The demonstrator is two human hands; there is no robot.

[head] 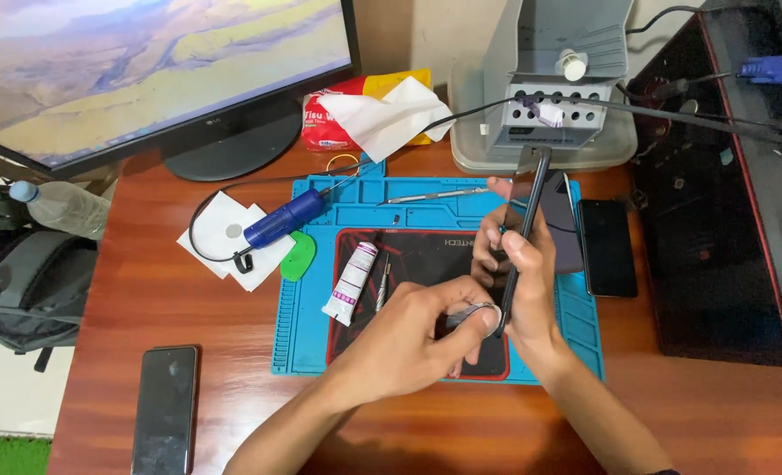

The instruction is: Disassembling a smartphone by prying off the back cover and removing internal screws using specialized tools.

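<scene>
Right hand: right hand (518, 264) is closed around a dark phone (524, 237) held on edge, fingers wrapped over its middle, the top end pointing away from the person.
Left hand: left hand (413, 339) is pinched shut on a small thin pick (477, 312), thumb and forefinger pressing it against the lower end of the phone.
Phone's place: raised above the blue work mat (575, 343), its lower end between the two hands.
Just left of the grip: white tube (350, 283) and slim metal tool (382, 286) lying on the mat's dark inner pad.
Further left: green pick (298, 255) and blue handled tool (283, 218) with a black cord, resting on white paper.
Right of the grip: black phone (608, 246) lying flat at the mat's edge.
Beyond the grip: grey stand (556, 79) on a tray, crumpled tissue (382, 114), monitor (145, 70).
Near left of the person: another dark phone (164, 409) flat on the wooden desk (716, 413).
</scene>
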